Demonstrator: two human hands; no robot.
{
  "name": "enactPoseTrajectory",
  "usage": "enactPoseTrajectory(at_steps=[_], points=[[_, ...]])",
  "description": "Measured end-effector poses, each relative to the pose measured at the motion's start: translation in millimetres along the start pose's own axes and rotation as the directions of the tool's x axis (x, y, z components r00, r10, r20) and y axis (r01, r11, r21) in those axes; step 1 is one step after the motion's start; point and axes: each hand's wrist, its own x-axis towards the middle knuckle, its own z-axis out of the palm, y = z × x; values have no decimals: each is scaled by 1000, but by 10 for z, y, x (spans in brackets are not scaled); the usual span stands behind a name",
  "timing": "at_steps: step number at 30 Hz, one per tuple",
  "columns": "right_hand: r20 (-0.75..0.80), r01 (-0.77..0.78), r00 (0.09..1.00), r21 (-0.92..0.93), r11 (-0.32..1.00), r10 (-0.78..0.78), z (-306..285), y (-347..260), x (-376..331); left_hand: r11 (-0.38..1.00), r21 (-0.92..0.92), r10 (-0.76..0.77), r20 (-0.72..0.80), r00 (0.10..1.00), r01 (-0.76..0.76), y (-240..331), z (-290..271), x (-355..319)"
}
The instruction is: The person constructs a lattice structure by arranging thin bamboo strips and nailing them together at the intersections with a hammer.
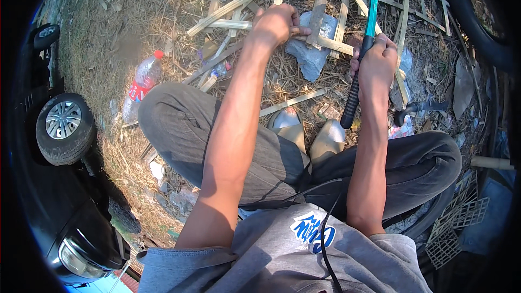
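Note:
My left hand (274, 24) is closed around a pale bamboo strip (336, 45) that runs crosswise, its thumb and fingertips by a crossing with a darker slat (321, 5). Beneath that crossing sits a grey rock (309, 57). My right hand (378, 65) grips a hammer (372, 8) by the black end of its green handle. The hammer points away from me, and its head is partly cut off at the top of the view. Several more strips form a loose lattice (255, 0) beyond my hands.
A plastic bottle (145, 73) with a red cap lies left of my knee. Further left stands a black vehicle with a wheel (62, 122). A dark-handled tool (420, 108) lies at right, near a tyre (477, 16). Plastic mesh (456, 225) sits at lower right. Dry grass covers the ground.

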Motion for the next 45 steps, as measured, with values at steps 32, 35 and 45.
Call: enactPoseTrajectory(at_steps=[32,35,45], points=[[33,249,968,-16,968,-248,297,305,-156,808,-581,21,-136,991,-97,845,228,-241],[-37,592,796,-155,791,-604,384,344,14,696,-708,-38,-202,979,-119,935,144,-249],[492,673,726,-367,642,-480,524,363,-123,929,-346,-301,-509,807,128,-5,-393,-107]])
